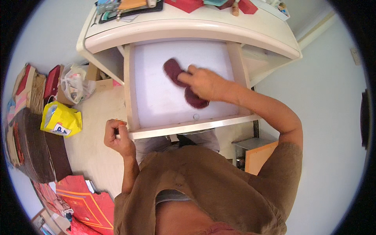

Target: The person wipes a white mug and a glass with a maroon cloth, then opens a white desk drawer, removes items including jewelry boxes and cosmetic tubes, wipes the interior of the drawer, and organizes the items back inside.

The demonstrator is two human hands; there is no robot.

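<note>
A pulled-out drawer [182, 128] of a cream-coloured dresser lies in front of me, its inside lined in white. Over the drawer's floor, my right hand [202, 83] grips a dark maroon cloth-like item [173, 69] at its middle; one lobe sticks out up and left, another down below the hand. Whether it rests on the drawer floor is unclear, as the hand is slightly blurred. At the drawer's front left corner is my left hand [117, 136], fingers curled around a small dark thing with orange bits that I cannot identify.
On the dresser top [176, 25] stand a black tray [141, 11], red boxes or cards [188, 4] and a white tray [273, 10]. Left on the floor are a yellow bag [63, 117], a clear plastic bag [73, 83] and a brown case [38, 147]. A wall [329, 117] rises at right.
</note>
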